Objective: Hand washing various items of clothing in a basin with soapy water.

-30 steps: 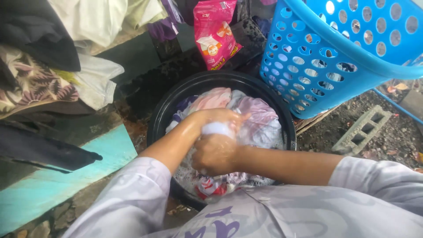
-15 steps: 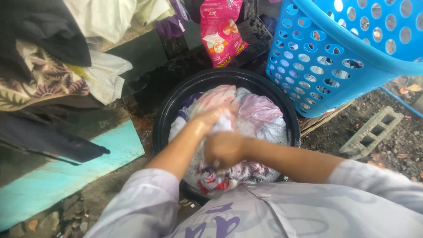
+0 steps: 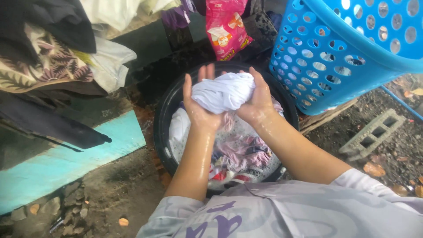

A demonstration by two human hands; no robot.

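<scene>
A bunched white wet cloth (image 3: 222,92) is held up between both hands above a black wash basin (image 3: 161,114). My left hand (image 3: 197,105) cups its left side with fingers pointing up. My right hand (image 3: 260,99) grips its right side. Both forearms are wet. The basin holds soapy water and several pink, white and patterned clothes (image 3: 240,150) below the hands.
A blue perforated laundry basket (image 3: 348,48) stands at the right, close to the basin. A pink detergent pouch (image 3: 224,26) lies behind the basin. Clothes (image 3: 53,53) hang at the left over a turquoise ledge (image 3: 66,163). A grey concrete block (image 3: 372,134) lies on the dirt ground.
Both hands have risen out of the basin, lifting the white cloth clear of the other laundry. Before, they pressed it down among the clothes.
</scene>
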